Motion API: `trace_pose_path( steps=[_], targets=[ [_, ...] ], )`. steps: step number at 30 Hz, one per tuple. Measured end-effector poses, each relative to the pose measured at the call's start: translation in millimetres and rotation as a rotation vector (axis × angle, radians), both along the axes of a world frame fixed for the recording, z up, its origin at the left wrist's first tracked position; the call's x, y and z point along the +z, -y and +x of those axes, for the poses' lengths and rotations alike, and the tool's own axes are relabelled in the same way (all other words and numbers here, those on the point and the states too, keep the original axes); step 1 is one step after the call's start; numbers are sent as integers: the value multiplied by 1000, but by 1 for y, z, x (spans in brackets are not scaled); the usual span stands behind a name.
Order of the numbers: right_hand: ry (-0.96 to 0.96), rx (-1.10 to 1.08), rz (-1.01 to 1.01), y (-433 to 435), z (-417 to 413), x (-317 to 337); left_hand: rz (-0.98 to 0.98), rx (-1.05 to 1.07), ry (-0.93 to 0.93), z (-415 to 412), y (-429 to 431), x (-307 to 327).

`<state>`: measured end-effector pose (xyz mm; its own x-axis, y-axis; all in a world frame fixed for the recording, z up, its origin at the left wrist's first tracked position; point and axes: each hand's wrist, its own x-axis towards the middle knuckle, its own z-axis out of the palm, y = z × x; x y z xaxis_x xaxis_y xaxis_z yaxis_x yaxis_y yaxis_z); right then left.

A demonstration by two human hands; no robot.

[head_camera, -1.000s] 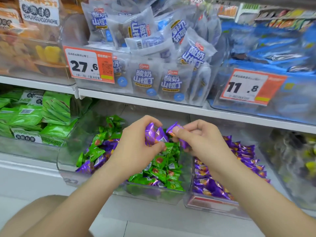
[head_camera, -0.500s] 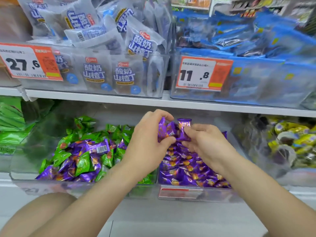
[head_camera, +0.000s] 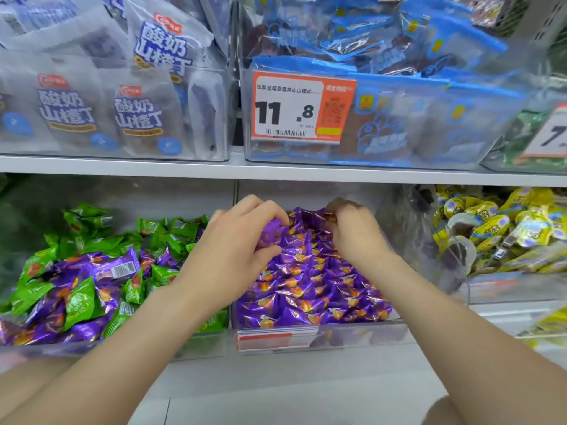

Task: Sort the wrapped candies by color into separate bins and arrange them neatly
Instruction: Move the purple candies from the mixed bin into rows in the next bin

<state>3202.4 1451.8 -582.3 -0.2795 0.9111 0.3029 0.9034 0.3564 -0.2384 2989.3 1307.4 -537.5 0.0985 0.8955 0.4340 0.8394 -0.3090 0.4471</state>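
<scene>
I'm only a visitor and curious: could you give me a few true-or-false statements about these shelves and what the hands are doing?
1. The left hand grips purple candies. True.
2. The left bin holds only green candies. False: the left bin mixes green candies with purple ones.
3. The right hand is over the purple bin. True.
4. The price tag above that bin reads 27.6. False: the price tag reads 11.8.

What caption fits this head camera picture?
Left hand grips purple candies above the purple bin; right hand, fingers curled, touches those inside.
</scene>
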Motion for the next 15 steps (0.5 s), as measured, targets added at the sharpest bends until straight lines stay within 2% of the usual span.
trace_pose_path(
  steps=[4, 12, 14, 15],
  targets=[
    [118, 12, -22, -12, -14, -14, -32, -31, 76, 1, 0, 1],
    [105, 14, 28, -22, -4, -27, -43, 1, 156, 1, 1, -1],
    [16, 53, 77, -13, -7, -18, -48, 6, 234, 1, 2, 2],
    [-110, 85, 67, -3, -10, -8, -50, 6, 277, 2, 2, 4]
  ],
)
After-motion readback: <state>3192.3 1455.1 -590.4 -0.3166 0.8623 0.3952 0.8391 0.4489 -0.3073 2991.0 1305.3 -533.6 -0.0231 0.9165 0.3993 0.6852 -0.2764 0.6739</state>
